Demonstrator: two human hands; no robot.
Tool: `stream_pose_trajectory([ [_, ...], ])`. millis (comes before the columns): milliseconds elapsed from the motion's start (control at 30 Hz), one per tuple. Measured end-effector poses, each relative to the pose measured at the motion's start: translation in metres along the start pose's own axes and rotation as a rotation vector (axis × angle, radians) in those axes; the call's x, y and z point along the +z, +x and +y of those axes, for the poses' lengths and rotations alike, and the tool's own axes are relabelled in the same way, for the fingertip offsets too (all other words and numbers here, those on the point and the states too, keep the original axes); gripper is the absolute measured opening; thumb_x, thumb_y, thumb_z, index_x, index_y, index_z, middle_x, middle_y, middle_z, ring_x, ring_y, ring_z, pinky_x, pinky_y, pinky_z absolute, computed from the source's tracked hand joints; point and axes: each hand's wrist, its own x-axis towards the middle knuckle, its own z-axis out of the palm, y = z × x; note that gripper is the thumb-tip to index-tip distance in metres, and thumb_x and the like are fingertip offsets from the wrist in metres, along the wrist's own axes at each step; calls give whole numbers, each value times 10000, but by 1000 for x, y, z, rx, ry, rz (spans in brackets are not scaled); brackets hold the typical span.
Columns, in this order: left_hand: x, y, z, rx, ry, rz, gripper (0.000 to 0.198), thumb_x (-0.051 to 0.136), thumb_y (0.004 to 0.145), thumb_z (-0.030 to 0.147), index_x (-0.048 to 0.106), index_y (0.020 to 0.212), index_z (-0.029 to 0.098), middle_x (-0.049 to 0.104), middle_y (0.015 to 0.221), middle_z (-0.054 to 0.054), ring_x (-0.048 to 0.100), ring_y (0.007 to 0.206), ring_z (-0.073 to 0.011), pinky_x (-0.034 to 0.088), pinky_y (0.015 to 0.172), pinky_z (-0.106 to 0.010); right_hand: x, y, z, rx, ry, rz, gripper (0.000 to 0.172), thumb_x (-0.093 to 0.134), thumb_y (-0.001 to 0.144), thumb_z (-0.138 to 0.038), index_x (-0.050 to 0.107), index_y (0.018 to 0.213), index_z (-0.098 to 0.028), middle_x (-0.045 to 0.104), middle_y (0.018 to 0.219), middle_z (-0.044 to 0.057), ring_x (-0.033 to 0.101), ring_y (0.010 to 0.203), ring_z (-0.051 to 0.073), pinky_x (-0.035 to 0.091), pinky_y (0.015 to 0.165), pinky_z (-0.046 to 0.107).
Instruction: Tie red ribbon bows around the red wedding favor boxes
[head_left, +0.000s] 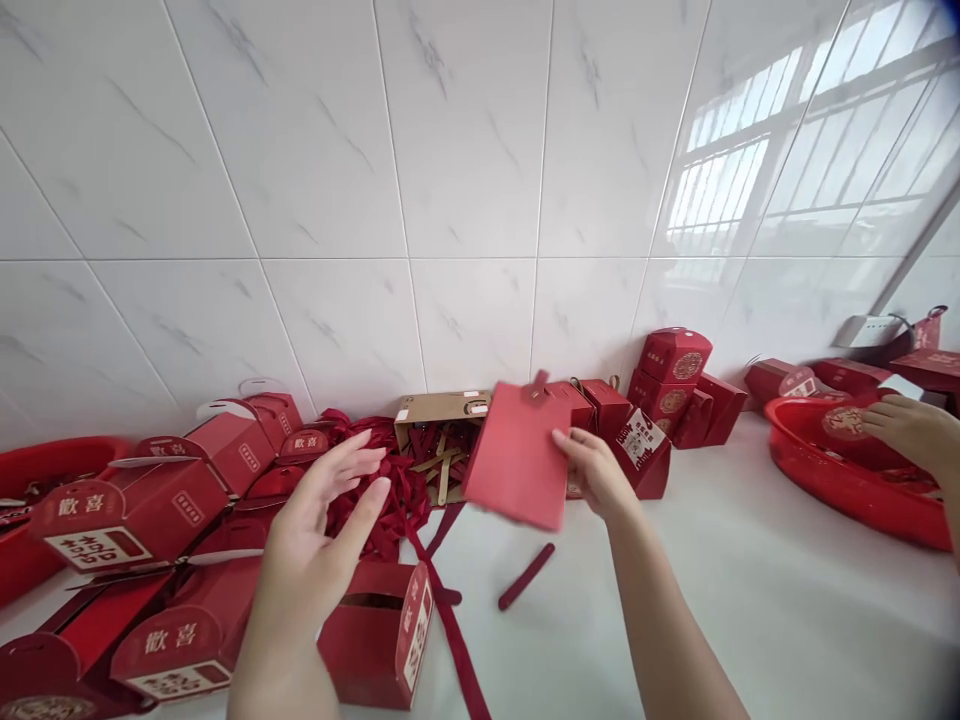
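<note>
My right hand [596,470] grips the right edge of a red gift box [519,460], lifted above the table. Its plain face is toward me, and a small dark red tab sticks up at its top. My left hand [319,535] is raised to the left, fingers apart and holding nothing. Behind it lies a heap of dark red ribbon [397,500], and below it a red box [367,640] rests on the table. Between the hands stands an open cardboard carton [442,408] of dark red and tan straps. A short dark red strap [526,577] lies on the white table.
Several printed red boxes [135,500] are piled on the left beside a red basin [75,450]. More red boxes [667,380] stand along the tiled wall at right. Another person's hand [911,430] is over a second red basin [832,490]. A long ribbon [457,640] trails forward.
</note>
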Motion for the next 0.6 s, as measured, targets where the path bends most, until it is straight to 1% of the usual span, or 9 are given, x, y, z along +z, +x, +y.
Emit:
stream_pose_trajectory([
  [67,-8,1,-4,-19,14,-6,501,662,786,494,581,1223,262,664,1138,-64,590,1149,-265,421,1072,-467,-8,34,0,-68,56,118,305,747,738,-458,622,844,-201,702,820,27,662,711,176,570,630,286],
  [133,-15,1,-9,-25,55,-42,447,650,796,483,597,1185,270,663,1161,-56,584,1166,-264,411,1083,-469,-13,68,0,-97,71,220,263,676,819,-447,610,901,-206,695,843,26,663,758,166,576,686,279],
  [200,-21,1,-13,-19,106,-89,398,626,818,472,604,1165,279,659,1190,-44,575,1186,-257,398,1099,-461,-17,97,2,-72,35,283,254,577,914,-412,602,1023,-184,680,945,39,661,820,157,574,731,298],
  [267,-24,0,-16,-13,156,-125,376,604,835,466,600,1170,295,652,1218,-30,563,1211,-248,394,1107,-449,-22,116,7,2,-50,305,291,544,949,-373,580,1141,-158,649,1070,64,652,893,173,571,763,349],
  [367,-27,-1,-18,-5,209,-166,364,593,843,464,596,1177,320,645,1247,-10,553,1234,-235,405,1105,-420,-31,127,15,117,-246,317,316,574,939,-341,575,1201,-164,609,1188,89,631,985,205,556,823,408],
  [433,-26,-1,-19,-1,225,-179,358,594,843,464,598,1173,326,646,1252,-1,556,1234,-227,417,1098,-396,-35,126,20,131,-391,338,309,573,940,-336,576,1203,-172,602,1208,89,625,1009,208,548,849,413],
  [533,-23,0,-20,-5,238,-179,361,597,836,473,603,1164,324,654,1240,3,567,1223,-222,437,1080,-371,-35,119,23,34,-589,375,309,578,936,-353,587,1175,-157,619,1165,77,635,980,206,552,828,403],
  [600,-20,2,-20,-8,247,-178,365,597,830,481,608,1158,321,658,1234,3,572,1216,-223,447,1071,-366,-32,115,21,-86,-701,410,268,600,916,-373,636,1049,-144,657,1052,53,641,926,200,539,822,383],
])
